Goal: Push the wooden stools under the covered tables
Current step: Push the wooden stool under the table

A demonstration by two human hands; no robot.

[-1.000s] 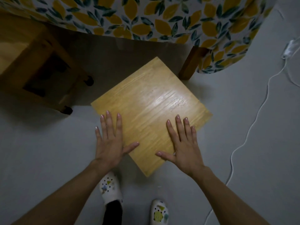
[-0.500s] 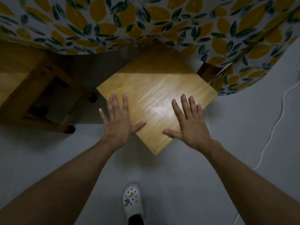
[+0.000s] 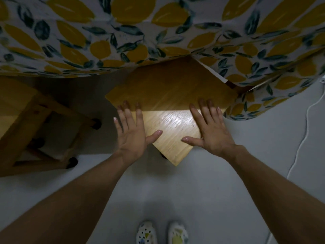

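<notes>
— Where the tablecloth (image 3: 158, 32) hangs down, how far in is the stool (image 3: 173, 124)?
— Its far corner sits under the cloth edge, in shadow; the near corner juts out over bare grey floor (image 3: 202, 191).
— And the hands?
— Left hand (image 3: 131, 131) and right hand (image 3: 209, 131) lie flat on the seat, fingers spread, gripping nothing.
— What is around it?
— One more stool (image 3: 35, 129) stands to the left, apart, partly under the cloth. One white cable (image 3: 299, 147) trails on the right. Two shoes show below.

Tablecloth (image 3: 123, 32) white, yellow lemons, dark-green leaves; stool (image 3: 174, 131) light wood; floor (image 3: 202, 191) grey.
</notes>
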